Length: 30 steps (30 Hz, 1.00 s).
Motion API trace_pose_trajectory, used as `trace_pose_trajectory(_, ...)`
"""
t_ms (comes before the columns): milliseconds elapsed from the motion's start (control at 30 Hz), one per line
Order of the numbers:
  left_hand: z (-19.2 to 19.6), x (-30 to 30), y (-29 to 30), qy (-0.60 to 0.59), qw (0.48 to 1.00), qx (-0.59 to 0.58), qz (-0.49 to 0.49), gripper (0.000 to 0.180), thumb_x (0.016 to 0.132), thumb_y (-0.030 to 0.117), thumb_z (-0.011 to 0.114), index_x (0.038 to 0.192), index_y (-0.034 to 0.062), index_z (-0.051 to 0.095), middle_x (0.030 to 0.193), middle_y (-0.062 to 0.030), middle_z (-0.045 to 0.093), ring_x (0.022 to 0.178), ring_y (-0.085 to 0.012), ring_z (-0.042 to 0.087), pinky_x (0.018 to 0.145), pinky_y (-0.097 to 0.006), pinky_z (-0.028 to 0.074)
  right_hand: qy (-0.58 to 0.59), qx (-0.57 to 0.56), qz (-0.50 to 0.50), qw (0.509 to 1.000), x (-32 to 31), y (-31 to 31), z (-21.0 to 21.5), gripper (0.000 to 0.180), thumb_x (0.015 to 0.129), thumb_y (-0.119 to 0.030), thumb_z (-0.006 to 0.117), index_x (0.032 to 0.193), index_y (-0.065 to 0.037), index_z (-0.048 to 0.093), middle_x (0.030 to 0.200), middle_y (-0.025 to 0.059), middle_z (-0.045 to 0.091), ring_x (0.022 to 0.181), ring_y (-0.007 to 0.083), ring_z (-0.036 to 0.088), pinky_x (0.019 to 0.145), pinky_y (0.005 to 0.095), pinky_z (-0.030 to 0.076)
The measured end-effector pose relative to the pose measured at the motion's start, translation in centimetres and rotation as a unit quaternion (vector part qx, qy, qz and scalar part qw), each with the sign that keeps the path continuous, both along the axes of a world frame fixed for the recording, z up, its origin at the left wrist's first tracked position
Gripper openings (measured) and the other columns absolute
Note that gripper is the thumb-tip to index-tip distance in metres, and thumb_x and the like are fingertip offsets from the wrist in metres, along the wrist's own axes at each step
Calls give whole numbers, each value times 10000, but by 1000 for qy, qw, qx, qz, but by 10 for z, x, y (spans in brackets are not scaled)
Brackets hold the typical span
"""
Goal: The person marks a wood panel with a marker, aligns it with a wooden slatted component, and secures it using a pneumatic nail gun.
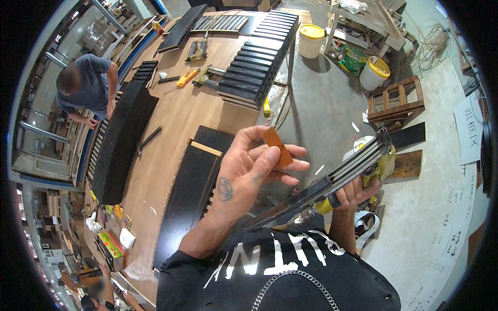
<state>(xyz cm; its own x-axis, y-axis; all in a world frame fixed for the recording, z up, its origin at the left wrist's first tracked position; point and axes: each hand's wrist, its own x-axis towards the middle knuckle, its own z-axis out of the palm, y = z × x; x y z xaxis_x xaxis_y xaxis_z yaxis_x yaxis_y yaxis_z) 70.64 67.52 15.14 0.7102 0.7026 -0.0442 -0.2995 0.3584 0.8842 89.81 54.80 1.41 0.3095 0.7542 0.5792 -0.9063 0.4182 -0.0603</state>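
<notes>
My left hand pinches a short, flat, orange-brown strip of brad nails between thumb and forefinger, with the other fingers spread behind it. On the right, my right hand grips a yellow-and-black nail gun. The gun is tilted, its long magazine running from upper right down toward my shirt. The strip is apart from the gun. Beside my left forearm lies a black panel with a bare wood batten across it.
On the wooden table lie a hammer, two more nail guns, an orange utility knife and black slatted panels. A co-worker stands across the table. White buckets with yellow lids and a wooden frame stand on the floor.
</notes>
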Motion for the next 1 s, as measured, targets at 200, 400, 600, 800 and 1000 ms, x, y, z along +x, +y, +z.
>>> trace_pose_trajectory(200,22,0,-4,111,984,138,-26,163,918,117,632,1018,8,562,872,-138,693,787,-166,677,674,-247,529,-22,-14,52,998,-10,0,5,509,887,-325,535,1288,-19,468,614,43,442,462,139,432,460,315,424)
trace_pose_trajectory(400,40,28,-15,184,904,378,-79,133,863,94,695,875,-29,646,754,-40,641,676,-59,573,614,-211,445,-76,7,43,996,-15,8,17,494,892,-313,564,1258,11,502,560,14,446,423,126,427,438,292,413)
trace_pose_trajectory(600,38,29,-18,217,902,366,-74,133,867,96,691,859,-28,645,725,-35,621,670,-57,559,604,-211,430,-68,-1,22,997,-25,4,18,499,908,-288,534,1272,46,459,608,47,478,444,144,461,438,306,452)
trace_pose_trajectory(800,31,29,-14,190,905,376,-63,129,862,105,684,857,-22,662,722,-86,647,604,-113,615,542,-241,464,-76,6,13,997,-24,6,19,528,899,-316,532,1290,30,455,588,33,467,442,132,453,440,293,460)
trace_pose_trajectory(1000,30,29,-12,184,924,328,-67,142,872,116,677,864,-24,662,734,-87,661,612,-102,618,555,-236,474,-83,17,18,996,-22,9,16,519,894,-306,532,1281,31,467,580,26,462,427,124,447,429,282,460)
